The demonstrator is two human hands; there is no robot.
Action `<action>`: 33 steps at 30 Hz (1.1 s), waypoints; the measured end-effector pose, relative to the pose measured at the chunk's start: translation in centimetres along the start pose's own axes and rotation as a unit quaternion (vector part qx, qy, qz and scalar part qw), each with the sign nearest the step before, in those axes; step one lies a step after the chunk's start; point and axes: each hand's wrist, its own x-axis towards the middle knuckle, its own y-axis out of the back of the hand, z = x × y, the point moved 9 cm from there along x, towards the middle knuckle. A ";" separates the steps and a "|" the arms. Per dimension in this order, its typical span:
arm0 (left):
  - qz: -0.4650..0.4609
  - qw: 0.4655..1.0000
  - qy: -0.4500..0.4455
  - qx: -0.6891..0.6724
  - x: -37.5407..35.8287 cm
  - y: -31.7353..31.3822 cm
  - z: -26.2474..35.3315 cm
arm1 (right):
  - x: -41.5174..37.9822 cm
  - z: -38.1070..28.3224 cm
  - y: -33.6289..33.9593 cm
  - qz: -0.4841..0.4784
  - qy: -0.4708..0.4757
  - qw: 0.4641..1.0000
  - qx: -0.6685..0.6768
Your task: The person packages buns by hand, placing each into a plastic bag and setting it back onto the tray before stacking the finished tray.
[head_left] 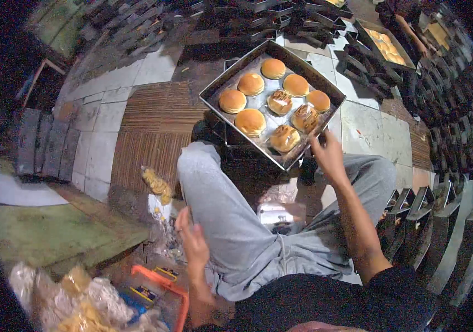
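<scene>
A square metal baking tray [218, 83] sits at an angle in front of my knees. Several round golden buns [249, 122] lie in it, spaced apart. Three buns nearer the right side have brown streaks on top and shiny clear wrap, among them one wrapped bun [284, 138] by the near corner. My right hand [330, 155] is at the tray's right near wall, thumb at the inner side and fingers outside, closed on the rim. Beside my left knee, my left hand [193, 240] is raised and somewhat blurred, its fingers apart and holding nothing.
Clear plastic bags [81, 299] are heaped at lower left by an orange plastic frame [184, 301]. A bag of yellowish pieces [157, 185] lies on the floor. Stacked dark tins [413, 216] line the right. Another tray of buns [386, 47] stands far right near a person's arm [411, 33].
</scene>
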 end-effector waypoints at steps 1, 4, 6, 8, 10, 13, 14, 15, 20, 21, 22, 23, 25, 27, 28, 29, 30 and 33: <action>-0.028 0.990 0.123 -0.055 -1.7 -0.7 -6.1 | -2.0 0.6 -0.7 -0.028 -0.002 1.000 -0.008; -0.400 0.834 0.329 0.189 -8.4 -3.5 -17.8 | -11.3 1.4 -7.4 -0.263 -0.003 0.963 -0.056; -0.497 0.750 0.406 0.163 -10.0 -4.6 -19.4 | -18.6 0.4 -11.3 -0.346 0.143 0.926 -0.055; -0.257 0.920 0.193 0.225 -4.5 -2.8 -13.8 | -19.9 -1.4 -10.9 -0.312 0.172 0.931 -0.086; -0.100 0.972 0.108 0.184 1.7 -0.6 -7.7 | -19.4 -3.9 -9.8 -0.273 0.205 0.933 -0.114; 0.041 0.992 0.101 -0.055 7.4 2.1 -2.8 | -19.0 -4.5 -7.6 -0.320 -0.046 0.946 0.024; 0.044 0.993 0.095 -0.055 8.7 2.3 -0.2 | -18.7 -3.6 -7.3 -0.315 -0.043 0.948 0.027; 0.085 0.996 0.015 -0.005 9.6 3.0 4.0 | -19.5 -3.1 -8.2 -0.403 0.032 0.915 0.020; -0.151 0.945 -0.159 -0.243 6.3 -4.4 19.5 | -12.4 -11.6 0.8 -0.254 0.244 0.932 0.087; -0.149 0.946 -0.161 -0.240 6.1 -5.1 19.6 | -11.5 -13.4 3.0 -0.291 0.225 0.925 0.094; -0.222 0.943 -0.212 -0.126 5.3 -7.7 19.8 | -11.2 -14.3 4.6 -0.329 0.205 0.916 0.101; -0.290 0.922 -0.257 -0.009 4.4 -9.8 20.0 | -11.3 -13.9 5.0 -0.328 0.209 0.915 0.103; -0.235 0.920 -0.314 0.018 6.0 -8.0 22.7 | -12.1 -13.2 4.5 -0.379 0.230 0.893 0.084; -0.167 0.897 -0.408 0.041 6.3 -5.7 25.7 | -12.7 -14.1 4.8 -0.325 0.270 0.898 0.126; -0.161 0.898 -0.406 0.046 6.5 -5.6 26.0 | -12.6 -14.9 5.9 -0.268 0.307 0.898 0.165; -0.157 0.892 -0.419 0.058 6.5 -5.5 26.4 | -13.1 -14.0 4.5 -0.371 0.243 0.888 0.122; -0.155 0.885 -0.433 0.071 6.4 -5.4 26.6 | -13.3 -14.2 4.1 -0.371 0.248 0.886 0.126; -0.177 0.868 -0.461 0.059 5.4 -4.5 28.0 | -13.8 -14.8 1.8 -0.294 0.323 0.897 0.066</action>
